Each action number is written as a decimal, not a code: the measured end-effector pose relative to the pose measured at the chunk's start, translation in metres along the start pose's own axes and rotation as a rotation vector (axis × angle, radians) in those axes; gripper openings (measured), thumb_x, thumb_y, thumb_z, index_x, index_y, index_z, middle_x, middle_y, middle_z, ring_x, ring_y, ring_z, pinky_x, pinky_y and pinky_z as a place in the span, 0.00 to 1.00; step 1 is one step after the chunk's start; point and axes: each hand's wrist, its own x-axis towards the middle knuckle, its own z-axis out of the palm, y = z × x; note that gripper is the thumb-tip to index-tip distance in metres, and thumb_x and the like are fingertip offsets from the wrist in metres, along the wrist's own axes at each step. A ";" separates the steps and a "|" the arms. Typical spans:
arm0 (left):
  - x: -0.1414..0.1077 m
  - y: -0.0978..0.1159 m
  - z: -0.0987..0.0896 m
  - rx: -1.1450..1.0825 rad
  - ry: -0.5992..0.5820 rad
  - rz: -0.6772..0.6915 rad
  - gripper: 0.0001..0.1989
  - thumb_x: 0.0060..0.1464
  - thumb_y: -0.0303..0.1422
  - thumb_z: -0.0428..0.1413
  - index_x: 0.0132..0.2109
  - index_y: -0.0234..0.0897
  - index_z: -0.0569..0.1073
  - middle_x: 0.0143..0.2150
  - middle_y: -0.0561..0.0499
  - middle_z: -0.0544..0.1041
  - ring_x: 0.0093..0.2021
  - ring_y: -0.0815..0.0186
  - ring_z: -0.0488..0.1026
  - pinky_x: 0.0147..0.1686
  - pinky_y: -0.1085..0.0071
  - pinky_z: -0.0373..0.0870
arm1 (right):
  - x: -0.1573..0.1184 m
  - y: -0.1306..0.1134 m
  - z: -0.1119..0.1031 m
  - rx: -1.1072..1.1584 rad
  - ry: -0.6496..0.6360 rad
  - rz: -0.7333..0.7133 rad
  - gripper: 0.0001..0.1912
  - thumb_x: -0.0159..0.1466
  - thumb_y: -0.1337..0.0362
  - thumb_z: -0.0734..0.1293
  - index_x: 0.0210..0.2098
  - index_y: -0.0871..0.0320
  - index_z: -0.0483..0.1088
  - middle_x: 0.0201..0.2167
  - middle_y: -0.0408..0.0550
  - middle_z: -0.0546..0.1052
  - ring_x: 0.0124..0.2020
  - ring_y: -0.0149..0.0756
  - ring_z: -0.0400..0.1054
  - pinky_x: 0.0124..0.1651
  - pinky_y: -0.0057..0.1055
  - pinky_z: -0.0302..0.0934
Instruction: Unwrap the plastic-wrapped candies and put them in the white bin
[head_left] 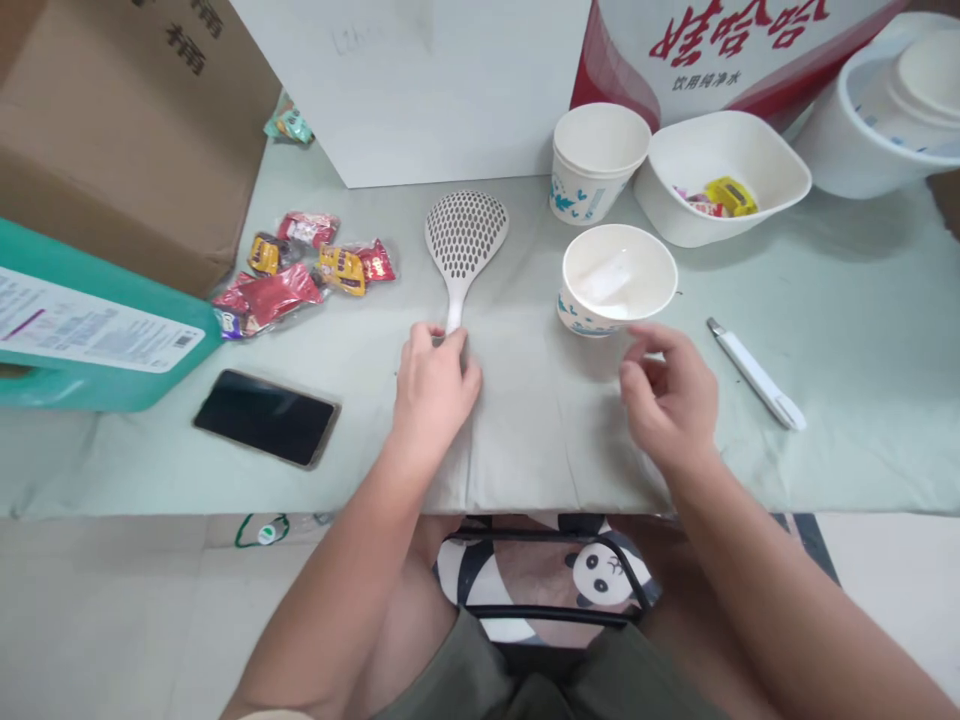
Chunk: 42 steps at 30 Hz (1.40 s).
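Slotted spoon [465, 240], lying on the green cloth [517, 440]; likely light, stiff and a bit slick, best held by the handle [454, 312]. Left hand [435, 382], fingers curled round that handle. Next, a paper bowl [619, 280]. Then right hand [671, 400], holding nothing, small gap between thumb and bent fingers; maybe touching the bowl, hard to tell. Last, a white cutter [756, 376].

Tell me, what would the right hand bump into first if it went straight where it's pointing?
Probably the paper bowl: the right hand's index finger is right by its near rim, though I can't tell if they touch.
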 end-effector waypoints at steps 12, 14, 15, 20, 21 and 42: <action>0.015 -0.012 -0.016 0.085 -0.066 -0.187 0.26 0.63 0.24 0.48 0.64 0.36 0.76 0.55 0.33 0.72 0.52 0.46 0.74 0.55 0.52 0.72 | -0.020 -0.006 0.007 -0.217 -0.199 -0.155 0.11 0.65 0.71 0.63 0.46 0.53 0.70 0.28 0.39 0.76 0.20 0.28 0.65 0.27 0.27 0.63; 0.019 -0.013 -0.018 0.100 -0.068 -0.216 0.26 0.64 0.25 0.47 0.65 0.36 0.76 0.56 0.33 0.71 0.53 0.46 0.74 0.56 0.52 0.72 | -0.021 -0.005 0.007 -0.222 -0.210 -0.151 0.11 0.65 0.71 0.63 0.46 0.53 0.70 0.28 0.40 0.76 0.21 0.28 0.65 0.27 0.28 0.62; 0.021 -0.013 -0.019 0.104 -0.069 -0.225 0.25 0.64 0.25 0.47 0.64 0.36 0.76 0.57 0.33 0.71 0.53 0.46 0.74 0.56 0.52 0.72 | -0.021 -0.005 0.007 -0.221 -0.209 -0.146 0.11 0.65 0.71 0.63 0.46 0.53 0.70 0.28 0.40 0.76 0.21 0.29 0.65 0.27 0.29 0.62; 0.020 -0.013 -0.021 0.121 -0.077 -0.230 0.23 0.66 0.27 0.47 0.63 0.36 0.77 0.56 0.34 0.72 0.55 0.46 0.75 0.58 0.54 0.72 | -0.022 -0.003 0.008 -0.215 -0.211 -0.131 0.12 0.65 0.71 0.62 0.46 0.53 0.70 0.28 0.40 0.76 0.22 0.30 0.65 0.28 0.29 0.63; 0.018 -0.013 -0.021 0.124 -0.078 -0.229 0.23 0.66 0.27 0.47 0.63 0.36 0.77 0.56 0.34 0.72 0.55 0.46 0.75 0.58 0.54 0.72 | -0.022 -0.003 0.008 -0.214 -0.211 -0.127 0.12 0.65 0.71 0.62 0.46 0.53 0.70 0.28 0.40 0.76 0.22 0.30 0.65 0.28 0.29 0.63; 0.004 0.018 0.011 -0.408 0.159 0.313 0.14 0.62 0.27 0.53 0.50 0.35 0.80 0.47 0.44 0.77 0.45 0.63 0.77 0.49 0.65 0.76 | 0.028 0.026 0.003 0.087 -0.005 0.319 0.13 0.64 0.62 0.66 0.48 0.50 0.67 0.54 0.53 0.77 0.59 0.45 0.74 0.61 0.49 0.70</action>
